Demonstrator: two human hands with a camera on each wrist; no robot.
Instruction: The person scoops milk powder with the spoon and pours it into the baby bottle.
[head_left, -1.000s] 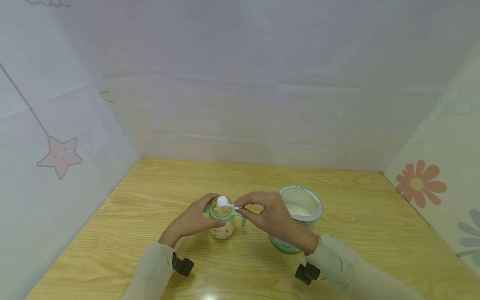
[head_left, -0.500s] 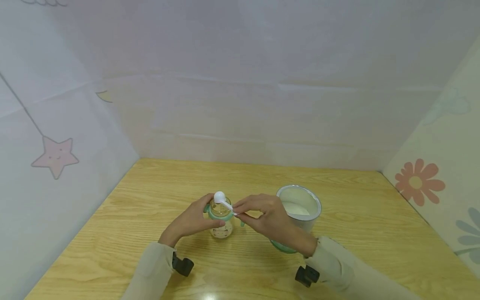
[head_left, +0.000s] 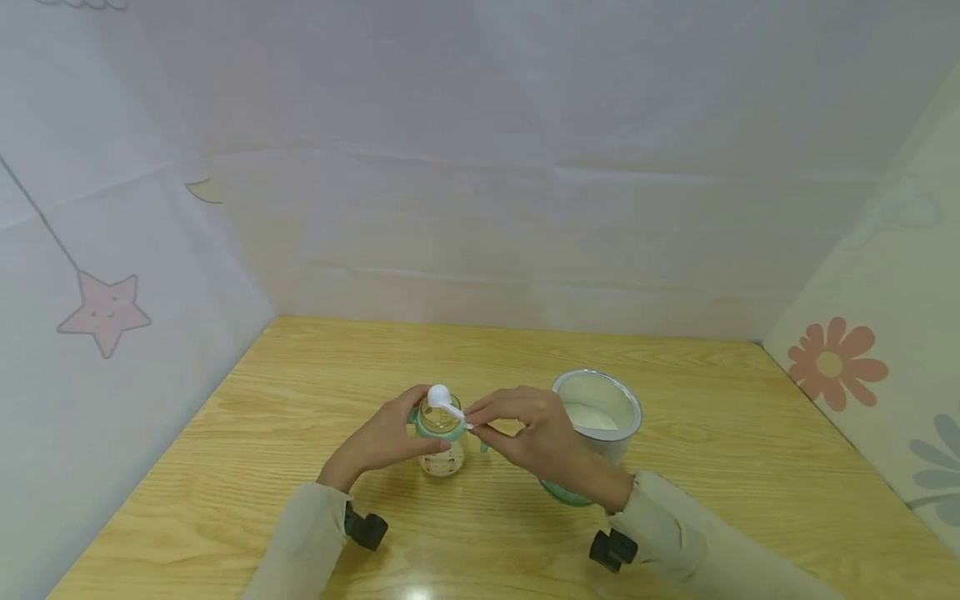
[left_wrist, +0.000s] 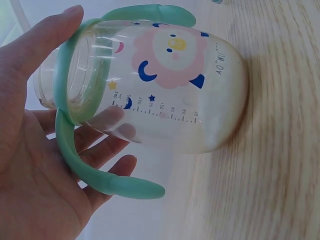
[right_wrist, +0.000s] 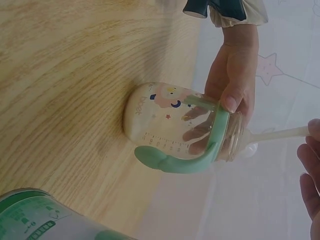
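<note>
Two-handed rn: cupping baby bottle [left_wrist: 165, 85] in left hand [head_left: 384, 435], pinching measuring scoop [head_left: 442, 399] in right hand [head_left: 531, 429], angled far-left over bottle's open top.

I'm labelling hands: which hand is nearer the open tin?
Right: the right hand pinches the scoop just left of the tin; the left hand, farther away, grips the bottle.

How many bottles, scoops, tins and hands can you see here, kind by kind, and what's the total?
Baby bottle: 1
Measuring scoop: 1
Powder tin: 1
Hands: 2, the left hand gripping the bottle, the right hand pinching the scoop
Total: 5
</note>
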